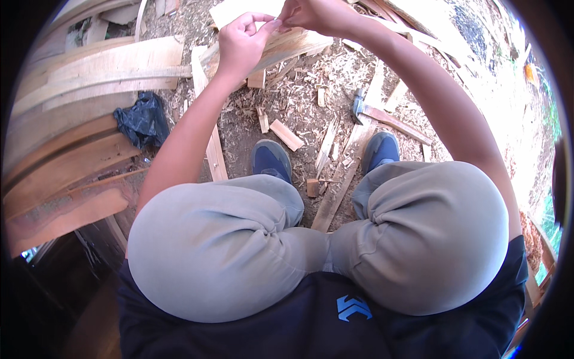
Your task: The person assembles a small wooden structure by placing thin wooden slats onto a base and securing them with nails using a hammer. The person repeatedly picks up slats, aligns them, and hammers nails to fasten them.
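While long, pale, sawn wooden boards (pixel 116 66) lie at my far left, with a crumpled black plastic bag (pixel 143 119) just beside them, I hold my two hands together near the top of my view. My left hand (pixel 242 39) is closed to a pinch at thumb and forefinger, the other fingers loosely curled, and it has hold of a small pale object (pixel 275 20), too tiny for me to name.

The object sits where the fingertips of both hands meet. I judge the handling of it to be under way and unfinished: it is between my fingers, not set down. What is already done to it, I cannot tell. It shows as little more than a speck, so neither its long axis nor the way it points can be made out. Behind and below it, a light-brown flat wooden plank (pixel 296 46) runs mostly crosswise, its right end tipped slightly away from me; I cannot tell whether my hands touch it.

My right hand (pixel 308 15) has its fingers bent in toward the same spot; how tightly they close, and whether they grip the object too, I cannot tell. Farther right, a steel-headed hammer with a wooden handle (pixel 394 122) lies untouched, head to the left, handle slanting rightward and toward me.
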The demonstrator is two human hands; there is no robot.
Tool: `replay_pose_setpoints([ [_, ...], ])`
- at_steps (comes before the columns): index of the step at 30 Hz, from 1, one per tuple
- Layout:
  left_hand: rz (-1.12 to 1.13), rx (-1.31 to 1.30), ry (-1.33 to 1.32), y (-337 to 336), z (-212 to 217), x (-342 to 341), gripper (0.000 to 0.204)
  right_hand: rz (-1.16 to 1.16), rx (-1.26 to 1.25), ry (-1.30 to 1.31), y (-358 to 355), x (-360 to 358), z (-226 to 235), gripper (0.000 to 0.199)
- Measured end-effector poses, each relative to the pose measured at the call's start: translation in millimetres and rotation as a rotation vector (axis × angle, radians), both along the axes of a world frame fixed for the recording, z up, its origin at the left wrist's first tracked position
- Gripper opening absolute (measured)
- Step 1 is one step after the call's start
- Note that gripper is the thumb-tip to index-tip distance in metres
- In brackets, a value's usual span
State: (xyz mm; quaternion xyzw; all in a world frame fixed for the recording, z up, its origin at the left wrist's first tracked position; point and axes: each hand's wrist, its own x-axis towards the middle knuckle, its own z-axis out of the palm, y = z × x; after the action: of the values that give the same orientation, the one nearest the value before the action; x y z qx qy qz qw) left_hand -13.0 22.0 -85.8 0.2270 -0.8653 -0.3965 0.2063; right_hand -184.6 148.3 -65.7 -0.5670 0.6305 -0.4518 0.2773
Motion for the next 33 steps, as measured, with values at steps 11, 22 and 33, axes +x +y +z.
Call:
replay_pose_setpoints([
  [11, 0.022, -0.085, 0.019, -1, -5, 4, 0.018, -0.416, -0.093, -0.052, 74, -56, -7, 0.025],
  [22, -0.005, -0.123, -0.006, 3, -1, -1, 0.017, -0.443, 0.539, 0.327, 263, 49, -77, 0.037],
  [33, -0.031, -0.127, -0.026, 6, 3, 1, 0.018, -0.446, 0.580, 0.358, 270, 68, -105, 0.035],
])
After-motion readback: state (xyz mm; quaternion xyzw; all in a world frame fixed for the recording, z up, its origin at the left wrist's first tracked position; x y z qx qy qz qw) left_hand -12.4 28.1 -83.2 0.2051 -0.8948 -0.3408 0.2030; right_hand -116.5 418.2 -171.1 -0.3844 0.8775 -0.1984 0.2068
